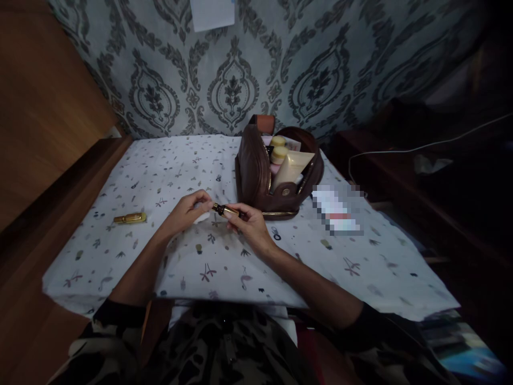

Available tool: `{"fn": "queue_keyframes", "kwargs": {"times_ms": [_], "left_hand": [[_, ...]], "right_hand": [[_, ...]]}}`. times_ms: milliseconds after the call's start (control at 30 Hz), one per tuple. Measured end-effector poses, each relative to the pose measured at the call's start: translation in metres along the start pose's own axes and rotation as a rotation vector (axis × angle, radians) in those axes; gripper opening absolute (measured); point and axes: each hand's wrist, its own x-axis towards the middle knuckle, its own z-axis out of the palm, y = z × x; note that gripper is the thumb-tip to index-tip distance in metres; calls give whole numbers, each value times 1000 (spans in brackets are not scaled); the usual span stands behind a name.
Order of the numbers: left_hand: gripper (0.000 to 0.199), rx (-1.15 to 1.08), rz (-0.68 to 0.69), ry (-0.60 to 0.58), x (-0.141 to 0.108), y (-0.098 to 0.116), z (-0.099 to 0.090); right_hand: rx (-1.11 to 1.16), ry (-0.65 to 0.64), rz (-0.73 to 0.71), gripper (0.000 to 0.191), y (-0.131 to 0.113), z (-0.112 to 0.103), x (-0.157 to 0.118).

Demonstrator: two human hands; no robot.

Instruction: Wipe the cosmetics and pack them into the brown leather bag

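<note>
Tube held near bag, well inside table edge

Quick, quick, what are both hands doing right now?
Left hand: closed, fingertips pinching one end of the small dark-and-gold tube; something white shows beneath them.
Right hand: closed, holding the tube's other end.

Partly seen: covered, cropped or blurred.
Small dark-and-gold item half covered by right hand; left hand's grip on its end unclear. White thing under left thumb mostly hidden, kind unknown. Cream tube's lower end lost inside brown bag. Object beside bag pixelated. Wall sheet cropped above; bottom-right pile blurred.
</note>
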Motion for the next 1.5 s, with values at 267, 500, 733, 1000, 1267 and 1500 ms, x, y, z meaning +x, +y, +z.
{"fn": "queue_keyframes", "kwargs": {"times_ms": [267,500,733,1000,1267,1500], "left_hand": [[41,-21,10,-46,-1,3,-2],[37,31,3,-44,0,3,-1],[33,-10,3,-25,1,5,-1],[36,13,2,-85,0,2,0],[35,61,60,-100,-1,0,-3],[36,30,52,-74,-1,1,0]], "right_hand": [[-6,0,1,39,0,0,-1],[-11,-15,4,40,-2,1,-1],[-9,-34,-9,38,0,0,1],[-49,-70,-7,38,3,-1,0],[-97,-126,-5,41,2,-3,0],[-44,-158,39,45,-2,-2,-2]]}}
